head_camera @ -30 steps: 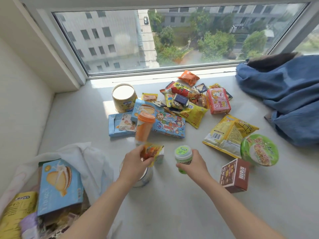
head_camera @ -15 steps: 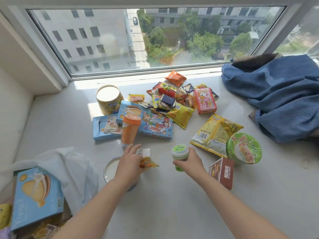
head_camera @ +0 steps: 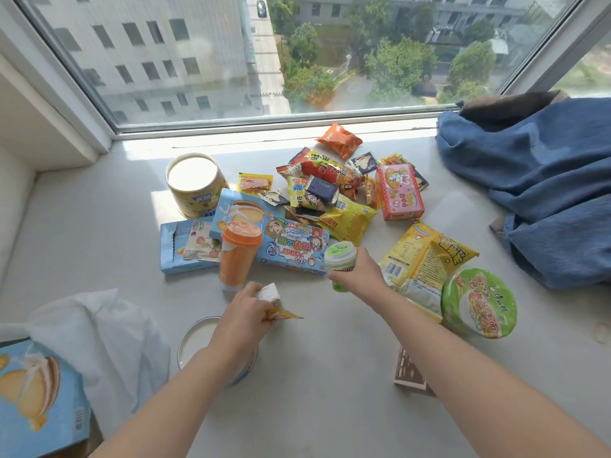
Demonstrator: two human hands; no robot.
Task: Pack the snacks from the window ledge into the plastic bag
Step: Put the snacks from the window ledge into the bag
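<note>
Mid-collection: left hand pinches a small orange-and-white snack packet; right hand grips a green-lidded round plastic tub. Next, carry both to the white plastic bag at the ledge's near-left corner.

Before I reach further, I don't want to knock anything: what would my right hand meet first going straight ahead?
Probably the long blue snack box beyond your right hand; depth is unclear.

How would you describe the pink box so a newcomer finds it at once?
Start at the blue cloth heaped on the right of the window ledge. Just left of it, at the snack pile's right edge, lies the pink box. It alone is pink, with a white rabbit cartoon.
</note>
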